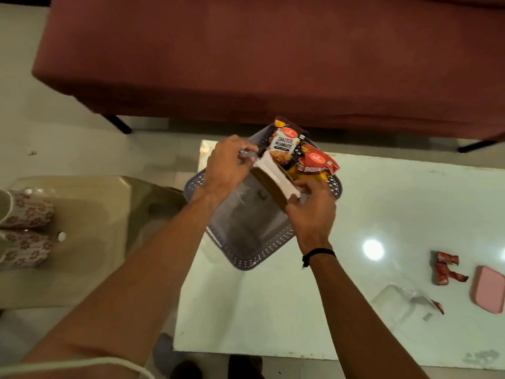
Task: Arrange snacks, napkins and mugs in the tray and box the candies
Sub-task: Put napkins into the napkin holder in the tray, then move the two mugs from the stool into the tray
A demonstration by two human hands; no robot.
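A grey perforated tray (247, 258) sits at the glass table's left edge. Its far end holds a white salted-peanuts packet (284, 144) and a red snack packet (317, 162). Over the tray, both hands grip a stack of white napkins in a brown holder (273, 179): my left hand (226, 165) at its far end, my right hand (311, 206) at its near end. Two floral mugs (26, 228) lie on a beige stool to the left. Red candies (445, 268), a clear box (401, 303) and a pink lid (487, 289) lie at the right.
A maroon sofa (273, 58) runs along the far side. The white glass table (382, 214) carries a bright light reflection. The beige plastic stool (90, 242) stands left of the table. Dark footwear shows at the bottom edge.
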